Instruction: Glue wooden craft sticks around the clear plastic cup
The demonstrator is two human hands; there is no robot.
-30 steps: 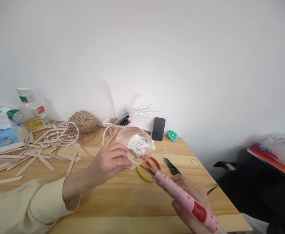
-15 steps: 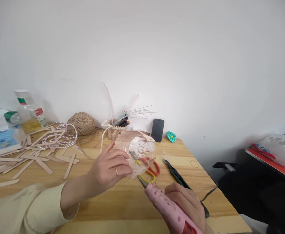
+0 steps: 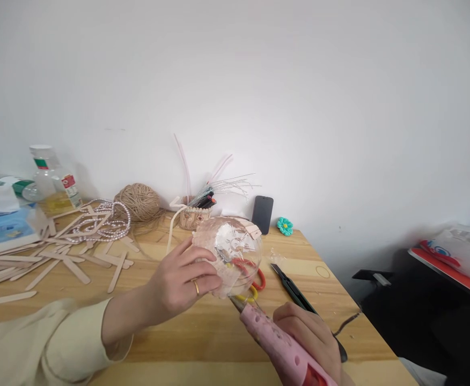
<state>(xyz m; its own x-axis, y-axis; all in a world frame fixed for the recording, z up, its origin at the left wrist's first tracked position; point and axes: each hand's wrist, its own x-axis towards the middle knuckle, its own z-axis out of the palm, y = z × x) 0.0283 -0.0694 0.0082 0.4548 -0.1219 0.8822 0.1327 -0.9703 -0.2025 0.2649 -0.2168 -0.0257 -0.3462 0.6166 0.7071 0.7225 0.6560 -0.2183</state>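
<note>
Far left: loose wooden sticks (image 3: 72,269) scattered on the tabletop (image 3: 170,343); twine ball (image 3: 138,202) behind them, by the wall. Left hand (image 3: 184,279): fingers curved over the side of a clear plastic cup (image 3: 246,244), gripping it, thumb hidden. Cup held mid-tabletop, its base tilted toward the camera; loops of the scissors (image 3: 261,279) show through and beyond its rim. Pink glue gun (image 3: 277,343): nozzle at cup's lower edge, contact unclear. Right hand (image 3: 313,335): wrapped round the gun body, utility knife (image 3: 293,289) just beside.
</note>
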